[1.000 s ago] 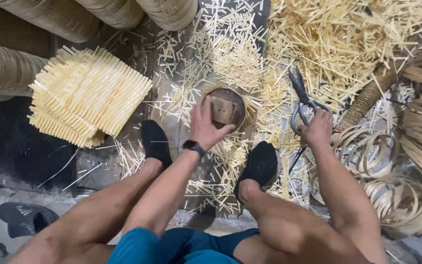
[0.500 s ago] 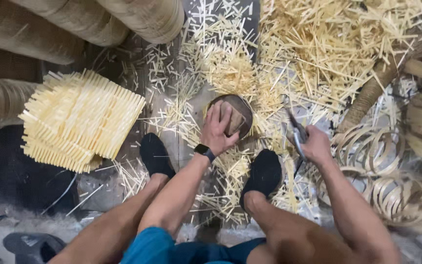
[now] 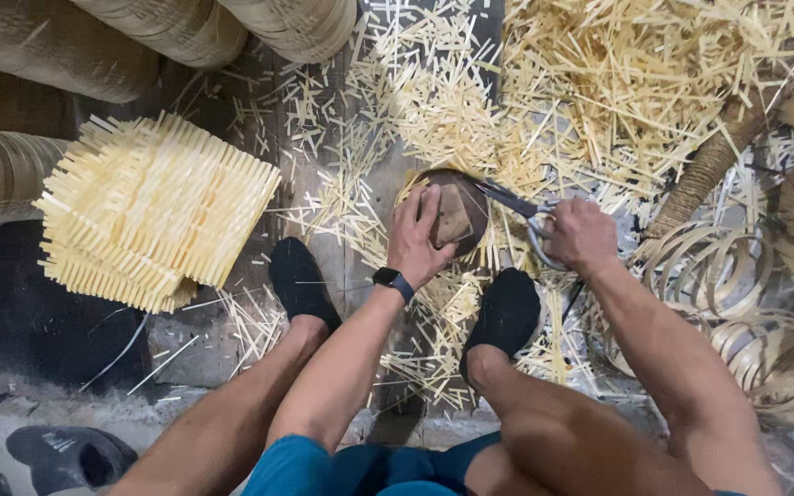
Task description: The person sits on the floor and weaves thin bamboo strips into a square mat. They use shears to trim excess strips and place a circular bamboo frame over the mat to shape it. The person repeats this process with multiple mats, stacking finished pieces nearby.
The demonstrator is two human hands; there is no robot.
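**A:** What does the head camera show?

**B:** A person seated on the ground, looking down at their own legs and black shoes. The left hand (image 3: 423,234) is closed over a small brown block (image 3: 453,217) that sits on a round wooden stump (image 3: 470,197) between the feet. The right hand (image 3: 579,234) is clamped on the handles of scissors (image 3: 516,202), their blades pointing at the block and nearly touching it.

**A:** Any hazard?

**B:** I'd judge the blade tips sit close to the left fingers (image 3: 425,204), so a slip could nick them. Loose cut bamboo slivers (image 3: 599,83) litter the ground (thickly, on all sides) and could shift underfoot.

**A:** Containers?

**B:** Round woven baskets (image 3: 186,28) line the upper left edge, seen from outside, so their contents can't be told. Beside them lies a stacked woven bamboo mat (image 3: 153,207) with fringed ends. Coiled bamboo strips (image 3: 765,340) lie at the right.
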